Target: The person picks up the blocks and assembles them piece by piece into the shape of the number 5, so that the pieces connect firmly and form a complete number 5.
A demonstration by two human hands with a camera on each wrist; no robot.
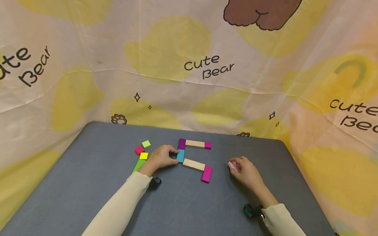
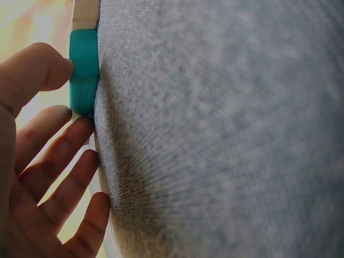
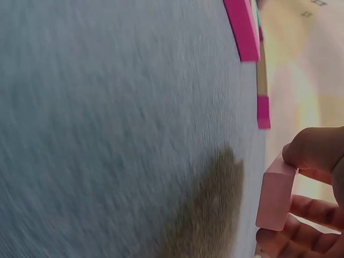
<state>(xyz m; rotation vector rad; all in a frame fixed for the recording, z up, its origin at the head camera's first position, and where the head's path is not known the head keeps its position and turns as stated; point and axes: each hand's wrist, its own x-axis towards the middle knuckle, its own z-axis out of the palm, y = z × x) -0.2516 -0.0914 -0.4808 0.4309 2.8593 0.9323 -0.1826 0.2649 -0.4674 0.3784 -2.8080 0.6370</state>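
Observation:
My left hand (image 1: 161,158) has thumb and a finger at opposite ends of a blue block (image 1: 180,156), pinching it on the table; it looks teal in the left wrist view (image 2: 84,70). Behind the blue block lies a purple block (image 1: 181,144). A plain wooden block (image 1: 195,144) runs right from there to a small magenta block (image 1: 208,145). Nearer me, a second wooden block (image 1: 193,164) leads to a longer magenta block (image 1: 207,174). To the right, my right hand (image 1: 247,173) holds a pale pink block (image 3: 276,199) between thumb and fingers, above the table.
Left of the left hand lie a light green block (image 1: 146,144), a red block (image 1: 139,150), a yellow block (image 1: 143,156) and a longer green block (image 1: 139,165), partly hidden by the hand. A patterned cloth (image 1: 165,108) hangs round the grey table (image 1: 88,164).

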